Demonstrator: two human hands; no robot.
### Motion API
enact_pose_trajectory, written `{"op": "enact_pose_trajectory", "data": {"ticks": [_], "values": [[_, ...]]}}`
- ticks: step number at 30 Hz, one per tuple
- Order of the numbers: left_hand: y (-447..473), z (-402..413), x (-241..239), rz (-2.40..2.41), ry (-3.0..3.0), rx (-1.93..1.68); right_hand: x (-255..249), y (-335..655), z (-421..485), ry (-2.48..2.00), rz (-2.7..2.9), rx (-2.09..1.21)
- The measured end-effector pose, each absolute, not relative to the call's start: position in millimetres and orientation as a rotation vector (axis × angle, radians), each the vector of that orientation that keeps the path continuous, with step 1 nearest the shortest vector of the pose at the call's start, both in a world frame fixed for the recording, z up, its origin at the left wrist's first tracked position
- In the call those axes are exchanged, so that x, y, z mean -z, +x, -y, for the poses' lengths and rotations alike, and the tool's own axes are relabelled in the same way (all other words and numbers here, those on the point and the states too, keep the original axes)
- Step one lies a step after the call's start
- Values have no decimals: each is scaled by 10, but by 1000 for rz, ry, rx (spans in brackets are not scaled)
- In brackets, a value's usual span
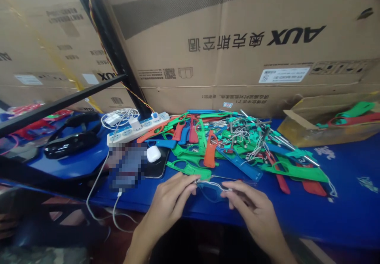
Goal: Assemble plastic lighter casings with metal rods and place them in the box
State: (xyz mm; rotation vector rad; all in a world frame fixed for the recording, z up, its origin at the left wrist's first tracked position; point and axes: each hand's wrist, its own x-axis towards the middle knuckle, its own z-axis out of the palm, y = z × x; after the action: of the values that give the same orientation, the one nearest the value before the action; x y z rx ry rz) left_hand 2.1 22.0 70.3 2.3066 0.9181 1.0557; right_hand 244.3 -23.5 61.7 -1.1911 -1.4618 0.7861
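Observation:
My left hand (169, 200) and my right hand (252, 208) hover over the near edge of a blue table (341, 200). Between them is a blue plastic handle piece (212, 190) with a thin metal wire spring (211, 184) across it. The left fingers pinch the wire's left end; the right fingers pinch its right end and the blue piece. Just beyond lies a heap of green, red, orange and blue plastic handle pieces (225, 145) mixed with several metal wire springs.
A white power strip (136, 129) with plugged chargers, a white earbud case (153, 153) and a dark phone (154, 165) lie left of the heap. A cardboard box (326, 125) with more handle pieces sits at right. Large cartons stand behind. Black headphones (71, 141) rest at far left.

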Motion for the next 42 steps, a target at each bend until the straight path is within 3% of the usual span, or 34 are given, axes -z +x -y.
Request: {"op": "enact_pose_trajectory", "data": {"ticks": [7,16,23,42], "values": [[38,-240,-699,-997,2403,-1091,-572,2424,218,-1217,1619,-445],[96,-206,-618,-1067,2396,-1205,-560,2396,227,-1284,1602,-431],[66,-282,-779,-1066,2264,-898,-534,2372,229,-1252,1649,-436],[59,-227,-638,-1060,2346,-886,-431,2546,312,-1309,1912,-110]]}}
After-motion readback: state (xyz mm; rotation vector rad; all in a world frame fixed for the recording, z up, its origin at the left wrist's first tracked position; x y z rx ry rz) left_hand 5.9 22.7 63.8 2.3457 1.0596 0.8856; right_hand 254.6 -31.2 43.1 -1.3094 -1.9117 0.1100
